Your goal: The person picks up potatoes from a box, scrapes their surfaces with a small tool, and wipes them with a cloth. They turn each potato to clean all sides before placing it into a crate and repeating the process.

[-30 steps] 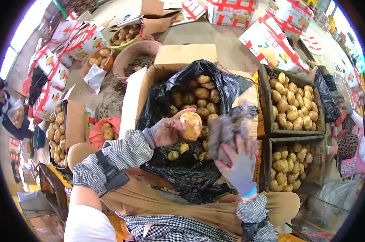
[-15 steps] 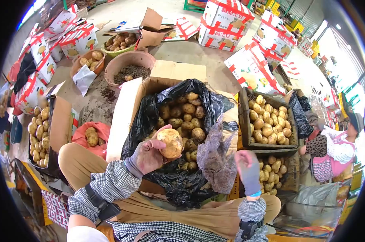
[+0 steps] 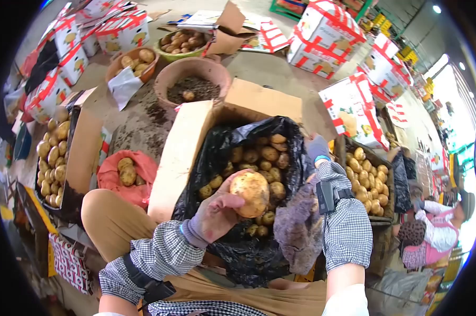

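Note:
My left hand (image 3: 214,213), in a fingerless grey glove, is closed around a large pale potato (image 3: 249,194) speckled with dirt. This potato is above an open cardboard box (image 3: 182,152) lined with a black plastic bag (image 3: 248,258), which has many potatoes (image 3: 269,154) inside. My right hand (image 3: 317,146) is stretched forward at the box's right far corner, beside the liner and close to a wooden crate of potatoes (image 3: 367,181); its fingers are mostly hidden and blurred. A dirty greyish-purple rag (image 3: 299,226) hangs over the box's near right edge.
On my left are a red bag (image 3: 107,176) with potatoes and a potato-filled box (image 3: 85,152). A pink tub (image 3: 164,87) with soil, an orange bowl (image 3: 113,68) and a green basin (image 3: 198,51) stand ahead. Printed cartons (image 3: 325,37) are stacked behind. Another person (image 3: 440,231) sits far right.
My right hand has moved forward from beside the rag to the box's far right corner. The left hand still holds the potato. The whole view has shifted.

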`<state>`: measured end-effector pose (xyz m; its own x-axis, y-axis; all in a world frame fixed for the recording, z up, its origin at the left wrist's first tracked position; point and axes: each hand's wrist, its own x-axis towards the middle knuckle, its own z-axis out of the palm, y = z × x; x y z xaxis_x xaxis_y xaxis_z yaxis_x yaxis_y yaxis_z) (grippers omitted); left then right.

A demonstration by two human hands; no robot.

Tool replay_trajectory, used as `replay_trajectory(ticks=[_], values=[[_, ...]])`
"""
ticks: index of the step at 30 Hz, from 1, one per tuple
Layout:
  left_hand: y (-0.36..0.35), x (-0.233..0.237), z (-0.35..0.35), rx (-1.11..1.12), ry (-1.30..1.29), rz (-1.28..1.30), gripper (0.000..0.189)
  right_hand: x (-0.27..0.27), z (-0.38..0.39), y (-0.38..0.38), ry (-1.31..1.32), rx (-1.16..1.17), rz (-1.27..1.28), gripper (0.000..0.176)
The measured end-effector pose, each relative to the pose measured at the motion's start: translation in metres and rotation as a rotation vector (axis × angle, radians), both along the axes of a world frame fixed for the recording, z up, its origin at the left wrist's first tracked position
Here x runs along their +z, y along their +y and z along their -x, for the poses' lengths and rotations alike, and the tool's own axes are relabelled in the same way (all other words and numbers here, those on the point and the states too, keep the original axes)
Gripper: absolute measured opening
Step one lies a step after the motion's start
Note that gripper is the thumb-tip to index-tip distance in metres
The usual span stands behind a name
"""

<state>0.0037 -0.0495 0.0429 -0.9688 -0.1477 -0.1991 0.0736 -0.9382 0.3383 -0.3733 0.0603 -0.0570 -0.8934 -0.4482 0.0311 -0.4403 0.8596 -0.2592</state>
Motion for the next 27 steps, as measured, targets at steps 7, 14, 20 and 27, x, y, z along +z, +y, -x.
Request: replay_trajectory(ticks=[7,14,20,27], values=[[-0.004,-0.009,0.005,-0.054,0.009,-0.191,0.059,0.024,-0.009,0.023,0.123,0.131,0.499,0.025],[0.027,-0.024,0.004,-0.152,-0.066,0.02,0.053,0.102,-0.246,0.11,-0.771,0.212,0.941,0.044],[0.053,-0.038,-0.005,-0.285,-0.085,0.13,0.049,0.078,-0.301,0.125,-0.802,0.231,1.122,0.041],[0.056,-0.054,-0.002,-0.281,-0.208,0.059,0.044,0.042,-0.311,0.133,-0.775,0.356,1.096,0.044]])
